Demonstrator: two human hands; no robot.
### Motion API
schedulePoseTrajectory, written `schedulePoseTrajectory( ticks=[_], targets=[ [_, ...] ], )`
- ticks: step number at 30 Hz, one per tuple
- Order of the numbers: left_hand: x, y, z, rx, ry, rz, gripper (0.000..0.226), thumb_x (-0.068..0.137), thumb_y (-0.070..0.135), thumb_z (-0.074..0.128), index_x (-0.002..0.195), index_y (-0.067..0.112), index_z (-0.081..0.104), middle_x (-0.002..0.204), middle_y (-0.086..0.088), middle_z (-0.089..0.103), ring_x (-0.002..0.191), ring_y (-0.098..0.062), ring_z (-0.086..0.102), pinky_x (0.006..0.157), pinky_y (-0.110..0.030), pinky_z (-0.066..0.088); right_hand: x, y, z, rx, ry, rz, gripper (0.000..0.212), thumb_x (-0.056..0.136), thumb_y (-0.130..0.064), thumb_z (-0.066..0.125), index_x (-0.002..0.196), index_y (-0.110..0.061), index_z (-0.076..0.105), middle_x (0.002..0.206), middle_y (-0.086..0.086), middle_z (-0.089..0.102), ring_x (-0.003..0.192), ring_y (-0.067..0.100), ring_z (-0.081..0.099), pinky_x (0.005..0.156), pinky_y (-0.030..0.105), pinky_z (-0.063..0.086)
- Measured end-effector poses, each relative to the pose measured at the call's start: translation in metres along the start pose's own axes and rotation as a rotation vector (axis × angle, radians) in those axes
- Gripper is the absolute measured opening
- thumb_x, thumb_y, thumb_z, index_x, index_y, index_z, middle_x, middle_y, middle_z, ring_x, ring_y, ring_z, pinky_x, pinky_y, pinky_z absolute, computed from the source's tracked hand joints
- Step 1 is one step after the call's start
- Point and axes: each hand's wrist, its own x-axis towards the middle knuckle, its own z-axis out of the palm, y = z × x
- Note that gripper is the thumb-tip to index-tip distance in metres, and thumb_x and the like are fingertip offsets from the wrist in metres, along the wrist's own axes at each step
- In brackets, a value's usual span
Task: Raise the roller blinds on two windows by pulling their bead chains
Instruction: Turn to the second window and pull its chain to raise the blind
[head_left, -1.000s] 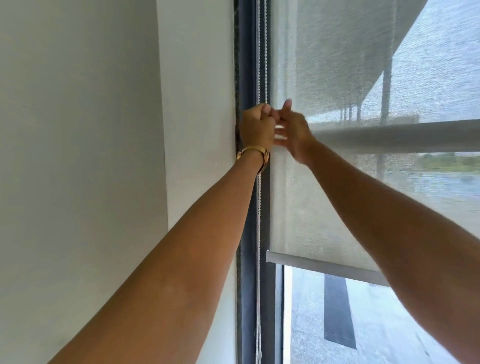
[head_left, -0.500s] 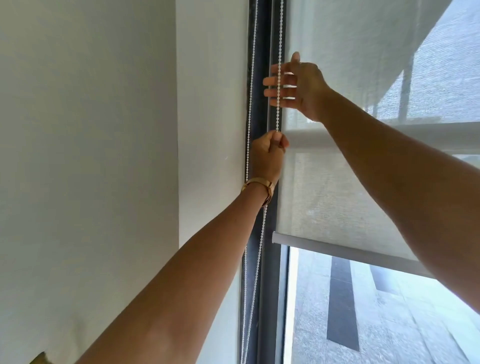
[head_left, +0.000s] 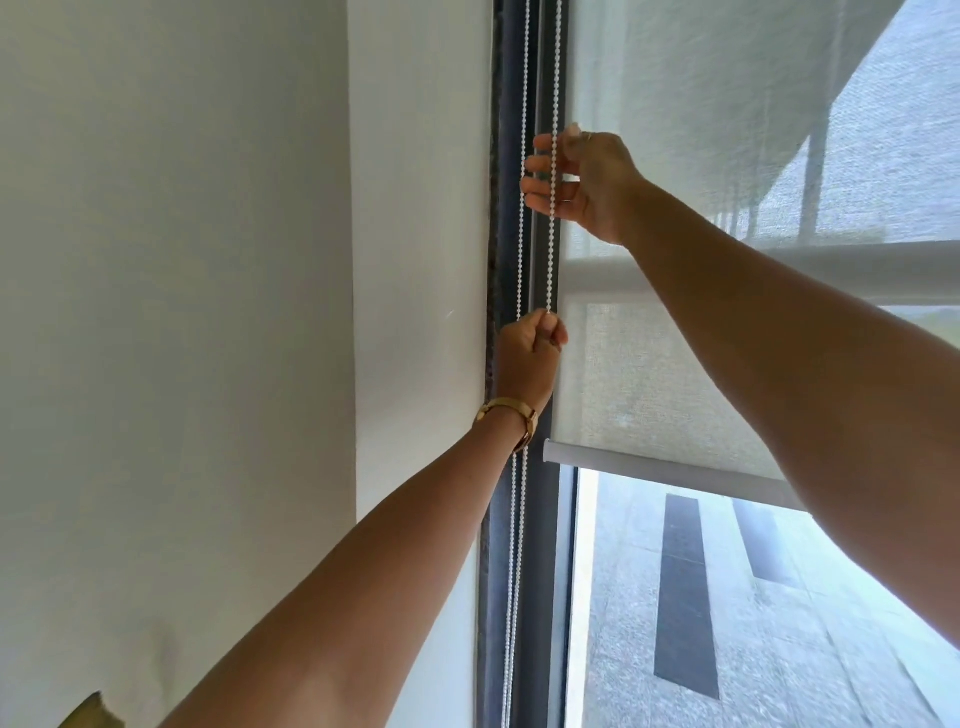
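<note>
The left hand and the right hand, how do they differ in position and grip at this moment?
The right hand is high on the bead chain; the left hand is lower. The right hand has its fingers spread around the strand; the left hand is a closed fist on it. Only the left wrist wears a gold watch. Both touch the same right strand.

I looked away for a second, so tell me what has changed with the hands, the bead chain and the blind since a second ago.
The left hand came down, fist shut on the white bead chain. The right hand parted from it and rose, fingers now loosely open around the strand higher up. The blind's pale bottom bar appears slightly higher against the glass, though the camera also shifted. The gold bracelet stays on the left wrist.
</note>
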Motion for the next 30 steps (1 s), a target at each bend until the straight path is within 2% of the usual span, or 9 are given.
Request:
schedulePoseTrajectory(
  ticks=[4, 7, 11, 17, 20, 22, 24, 28, 30],
  targets=[
    [-0.006, -0.005, 0.004, 0.039, -0.027, -0.004, 0.043, 0.093, 0.000, 0.033, 0.059, 0.023, 0.047, 0.058, 0.007, 0.048, 0.055, 0.001, 0.046, 0.060, -0.012, 0.041, 0.004, 0.006, 0.000, -0.156, 0.083, -0.055, 0.037, 0.099, -0.011, 0.026, 0.083, -0.010, 0.059, 0.057, 0.001, 0.042, 0.045, 0.010, 0.042, 0.049, 0.023, 0.046],
    [-0.013, -0.010, 0.006, 0.054, -0.047, -0.027, 0.039, 0.091, -0.002, 0.033, 0.061, 0.018, 0.049, 0.058, 0.007, 0.047, 0.053, 0.004, 0.046, 0.062, -0.014, 0.040, -0.001, 0.015, -0.001, -0.203, 0.128, -0.079, 0.040, 0.091, -0.002, 0.020, 0.064, -0.015, 0.047, 0.051, -0.001, 0.038, 0.042, 0.010, 0.033, 0.042, 0.019, 0.032],
    [-0.021, -0.019, 0.007, 0.042, -0.132, -0.075, 0.033, 0.091, -0.002, 0.033, 0.067, 0.008, 0.053, 0.058, 0.006, 0.047, 0.053, 0.004, 0.046, 0.062, -0.017, 0.040, -0.013, 0.034, -0.010, -0.234, 0.172, -0.155, 0.039, 0.086, 0.002, 0.022, 0.060, -0.017, 0.043, 0.051, -0.003, 0.038, 0.042, 0.008, 0.032, 0.040, 0.019, 0.029],
    [-0.032, -0.028, 0.001, -0.064, -0.330, -0.318, 0.033, 0.099, 0.010, 0.030, 0.094, 0.000, 0.061, 0.057, -0.004, 0.052, 0.044, -0.004, 0.048, 0.041, -0.017, 0.037, -0.020, 0.068, -0.018, -0.407, 0.275, -0.260, 0.030, 0.072, -0.001, 0.024, 0.059, -0.021, 0.041, 0.057, -0.002, 0.039, 0.051, 0.010, 0.035, 0.048, 0.025, 0.030],
    [-0.030, -0.030, -0.005, -0.089, -0.384, -0.413, 0.035, 0.100, 0.013, 0.027, 0.115, 0.001, 0.057, 0.080, -0.014, 0.067, 0.066, -0.015, 0.064, 0.061, -0.029, 0.051, -0.026, 0.080, -0.022, -0.414, 0.266, -0.246, 0.029, 0.069, 0.000, 0.023, 0.060, -0.021, 0.040, 0.058, -0.001, 0.037, 0.051, 0.010, 0.031, 0.049, 0.026, 0.025],
    [-0.025, -0.027, -0.007, -0.114, -0.343, -0.449, 0.038, 0.101, 0.017, 0.025, 0.122, 0.003, 0.052, 0.103, -0.021, 0.067, 0.081, -0.021, 0.064, 0.075, -0.032, 0.052, -0.030, 0.088, -0.028, -0.383, 0.270, -0.263, 0.030, 0.070, 0.003, 0.023, 0.061, -0.020, 0.039, 0.058, 0.001, 0.035, 0.049, 0.010, 0.028, 0.045, 0.024, 0.021],
    [-0.014, -0.021, -0.009, -0.123, -0.302, -0.440, 0.039, 0.102, 0.021, 0.023, 0.125, 0.003, 0.050, 0.112, -0.022, 0.065, 0.090, -0.024, 0.062, 0.078, -0.030, 0.052, -0.033, 0.100, -0.033, -0.392, 0.297, -0.326, 0.028, 0.069, 0.002, 0.023, 0.061, -0.019, 0.039, 0.060, 0.005, 0.035, 0.051, 0.011, 0.029, 0.046, 0.026, 0.020],
    [0.024, -0.001, -0.006, -0.105, -0.262, -0.364, 0.037, 0.101, 0.019, 0.026, 0.118, 0.000, 0.053, 0.104, -0.021, 0.065, 0.090, -0.031, 0.063, 0.079, -0.038, 0.054, -0.040, 0.125, -0.034, -0.469, 0.382, -0.414, 0.028, 0.073, 0.008, 0.028, 0.064, -0.013, 0.043, 0.058, 0.005, 0.041, 0.055, 0.011, 0.037, 0.049, 0.018, 0.029],
    [0.043, 0.011, -0.003, -0.153, -0.230, -0.330, 0.031, 0.099, 0.015, 0.029, 0.104, 0.002, 0.057, 0.087, -0.019, 0.063, 0.076, -0.027, 0.062, 0.072, -0.037, 0.054, -0.044, 0.138, -0.031, -0.473, 0.400, -0.412, 0.033, 0.074, 0.011, 0.030, 0.061, -0.018, 0.041, 0.057, -0.002, 0.042, 0.055, 0.007, 0.038, 0.050, 0.014, 0.030]
  ],
)
